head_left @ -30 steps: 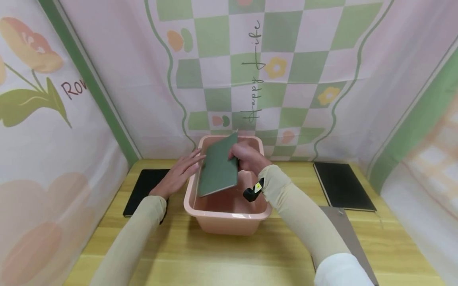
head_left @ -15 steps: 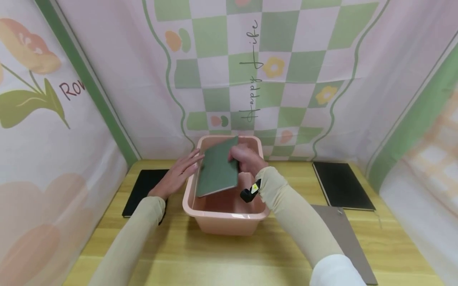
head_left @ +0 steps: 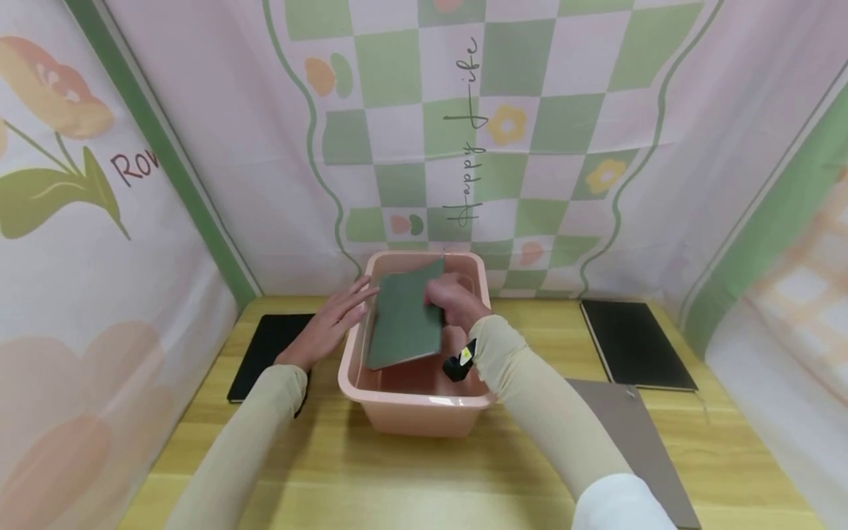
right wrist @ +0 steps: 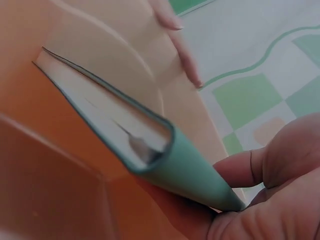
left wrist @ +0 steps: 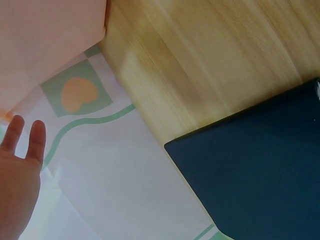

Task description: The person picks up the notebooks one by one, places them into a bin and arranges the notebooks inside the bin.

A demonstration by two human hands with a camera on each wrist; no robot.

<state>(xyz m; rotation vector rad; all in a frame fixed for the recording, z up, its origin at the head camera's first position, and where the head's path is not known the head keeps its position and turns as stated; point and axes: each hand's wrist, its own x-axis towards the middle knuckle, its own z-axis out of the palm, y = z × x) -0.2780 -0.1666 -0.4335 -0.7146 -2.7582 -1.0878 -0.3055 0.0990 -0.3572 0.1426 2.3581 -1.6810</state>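
A green hardcover notebook (head_left: 405, 320) slants inside the pink plastic basin (head_left: 417, 401). My right hand (head_left: 457, 298) grips it by the spine, thumb on the upper cover and fingers beneath. In the right wrist view the notebook's spine (right wrist: 192, 170) and page edges show, with the hand (right wrist: 280, 190) round the far end of the spine. With fingers straight, my left hand (head_left: 327, 324) rests at the basin's left rim, its fingertips close to the notebook's left edge. Part of the left hand (left wrist: 20, 185) also appears in the left wrist view.
A black notebook (head_left: 265, 353) lies left of the basin, partly behind the left forearm. Another black notebook (head_left: 636, 344) lies at the right, near a grey-brown flat cover (head_left: 636, 442) partly under the right arm. A patterned cloth (head_left: 490, 147) hangs behind the wooden table (head_left: 397, 486).
The green notebook has sunk a little lower into the basin and tilts less, with my right hand lowering along with it. My left hand has stayed nearly still.
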